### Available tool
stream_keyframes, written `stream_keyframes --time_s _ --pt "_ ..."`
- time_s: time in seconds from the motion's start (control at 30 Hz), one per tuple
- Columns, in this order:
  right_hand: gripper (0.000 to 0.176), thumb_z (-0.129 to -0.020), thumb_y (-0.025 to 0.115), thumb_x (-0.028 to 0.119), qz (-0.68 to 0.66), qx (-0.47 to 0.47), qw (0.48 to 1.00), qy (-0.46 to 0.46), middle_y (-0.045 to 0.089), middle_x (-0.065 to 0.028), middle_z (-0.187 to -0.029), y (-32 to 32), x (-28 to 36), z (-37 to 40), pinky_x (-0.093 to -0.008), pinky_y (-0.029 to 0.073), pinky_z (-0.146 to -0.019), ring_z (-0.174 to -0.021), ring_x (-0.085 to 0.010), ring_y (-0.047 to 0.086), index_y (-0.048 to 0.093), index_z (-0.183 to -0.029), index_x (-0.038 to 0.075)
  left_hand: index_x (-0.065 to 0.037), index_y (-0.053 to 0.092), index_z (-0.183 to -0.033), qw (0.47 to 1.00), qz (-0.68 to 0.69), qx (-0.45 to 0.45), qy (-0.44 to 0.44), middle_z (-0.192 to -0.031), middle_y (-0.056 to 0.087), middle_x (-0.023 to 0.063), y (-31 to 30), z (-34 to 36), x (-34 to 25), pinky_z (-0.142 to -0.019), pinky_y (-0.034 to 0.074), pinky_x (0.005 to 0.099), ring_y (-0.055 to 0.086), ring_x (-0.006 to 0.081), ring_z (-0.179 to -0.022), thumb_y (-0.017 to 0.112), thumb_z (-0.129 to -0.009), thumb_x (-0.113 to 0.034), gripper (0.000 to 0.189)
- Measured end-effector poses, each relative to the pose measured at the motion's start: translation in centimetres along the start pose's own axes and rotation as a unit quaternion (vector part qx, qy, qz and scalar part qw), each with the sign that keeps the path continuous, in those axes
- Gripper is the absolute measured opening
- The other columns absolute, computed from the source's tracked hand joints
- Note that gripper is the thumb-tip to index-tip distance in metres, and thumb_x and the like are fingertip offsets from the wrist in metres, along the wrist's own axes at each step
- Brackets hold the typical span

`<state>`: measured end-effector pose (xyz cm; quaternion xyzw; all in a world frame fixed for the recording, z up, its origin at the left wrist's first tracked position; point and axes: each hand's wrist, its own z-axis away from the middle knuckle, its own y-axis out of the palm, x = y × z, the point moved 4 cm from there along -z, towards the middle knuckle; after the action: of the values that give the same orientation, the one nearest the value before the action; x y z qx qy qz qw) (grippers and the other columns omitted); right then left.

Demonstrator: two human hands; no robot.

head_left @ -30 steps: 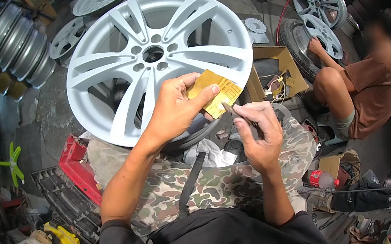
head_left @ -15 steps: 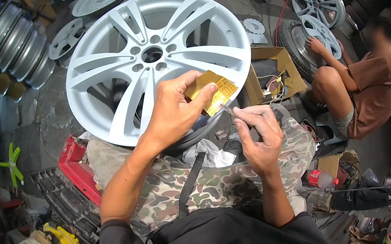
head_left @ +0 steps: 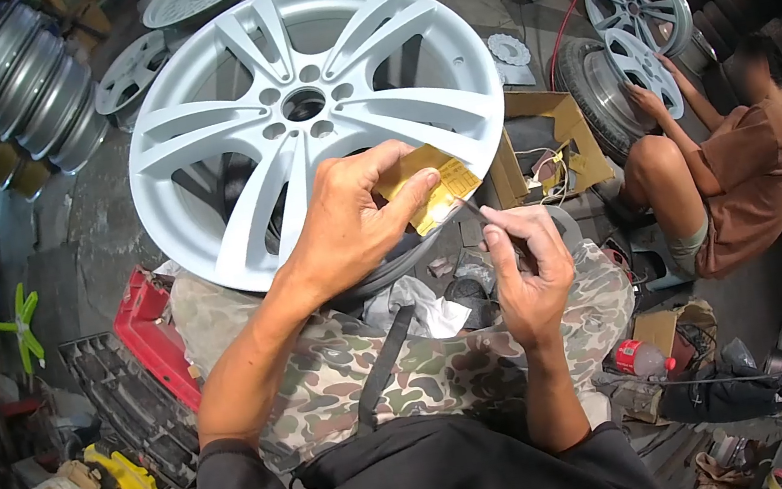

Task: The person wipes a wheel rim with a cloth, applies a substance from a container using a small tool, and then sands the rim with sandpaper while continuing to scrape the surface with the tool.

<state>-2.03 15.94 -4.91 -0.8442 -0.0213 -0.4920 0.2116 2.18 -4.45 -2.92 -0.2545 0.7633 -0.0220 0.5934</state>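
Note:
In the head view, my left hand (head_left: 336, 217) pinches a printed yellow card (head_left: 458, 178) between thumb and fingers, in front of the near edge of a large pale-grey alloy wheel (head_left: 201, 121). My right hand (head_left: 532, 269) is closed on a thin dark tool (head_left: 472, 206); its exact kind is too small to make out. The tool's tip meets the lower right edge of the card. The wheel lies face up before my knees, over a dark round support that is mostly hidden.
An open cardboard box (head_left: 509, 166) with wires stands right of the wheel. Further right a person in a brown shirt (head_left: 755, 175) crouches, hands on another wheel (head_left: 643, 70). A red plastic part (head_left: 148, 326) lies at left, below stacked rims (head_left: 34, 90). A bottle (head_left: 640, 357) lies lower right.
My right hand has shifted slightly right and down, and more of the dark tool shows. The card has tilted a little. The other person's hands have moved along their wheel.

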Motion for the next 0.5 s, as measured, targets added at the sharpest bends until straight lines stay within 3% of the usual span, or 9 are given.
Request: stream_keyframes --time_s 0.07,0.13,0.47,0.5 --pt "0.016 -0.095 0.066 -0.005 -0.037 -0.004 0.999 0.015 0.065 -0.0097 -0.094 0.1 0.0 -0.1 -0.0267 0.054 -0.068 -0.081 -0.0135 0.066 0.071 -0.109 -0.003 0.004 0.071 -0.103 1.000 -0.006 0.002 0.015 -0.073 0.070 0.0145 0.3 -0.1 -0.3 -0.053 0.048 0.0283 0.062 0.0102 -0.059 0.072 -0.094 -0.012 0.019" --pt "0.015 -0.098 0.064 -0.003 -0.121 0.014 0.987 0.104 0.065 -0.0083 -0.095 0.4 -0.3 0.1 -0.0246 0.054 -0.067 -0.081 -0.0108 0.065 0.070 -0.112 -0.006 0.005 0.071 -0.102 1.000 0.018 0.004 0.023 -0.073 0.070 0.0147 0.4 -0.1 -0.6 -0.054 0.049 0.0289 0.063 0.0107 -0.060 0.072 -0.093 -0.012 0.019" --pt "0.019 -0.099 0.064 0.001 -0.219 0.093 0.957 0.167 0.065 -0.0083 -0.096 1.2 -1.8 1.4 -0.0222 0.052 -0.069 -0.081 -0.0099 0.065 0.068 -0.115 -0.009 0.005 0.071 -0.102 1.000 0.012 0.012 0.020 -0.073 0.070 0.0132 0.4 -0.1 -0.5 -0.055 0.049 0.0288 0.063 0.0101 -0.061 0.073 -0.093 -0.011 0.019" --pt "0.018 -0.100 0.063 0.001 -0.218 0.106 0.957 0.161 0.064 -0.0079 -0.097 1.2 -1.8 1.5 -0.0218 0.052 -0.069 -0.082 -0.0096 0.065 0.068 -0.114 -0.009 0.006 0.071 -0.105 1.000 0.021 0.017 -0.004 -0.078 0.071 0.0088 0.4 0.0 -0.3 -0.060 0.050 0.0270 0.063 0.0082 -0.068 0.073 -0.095 -0.011 0.020"
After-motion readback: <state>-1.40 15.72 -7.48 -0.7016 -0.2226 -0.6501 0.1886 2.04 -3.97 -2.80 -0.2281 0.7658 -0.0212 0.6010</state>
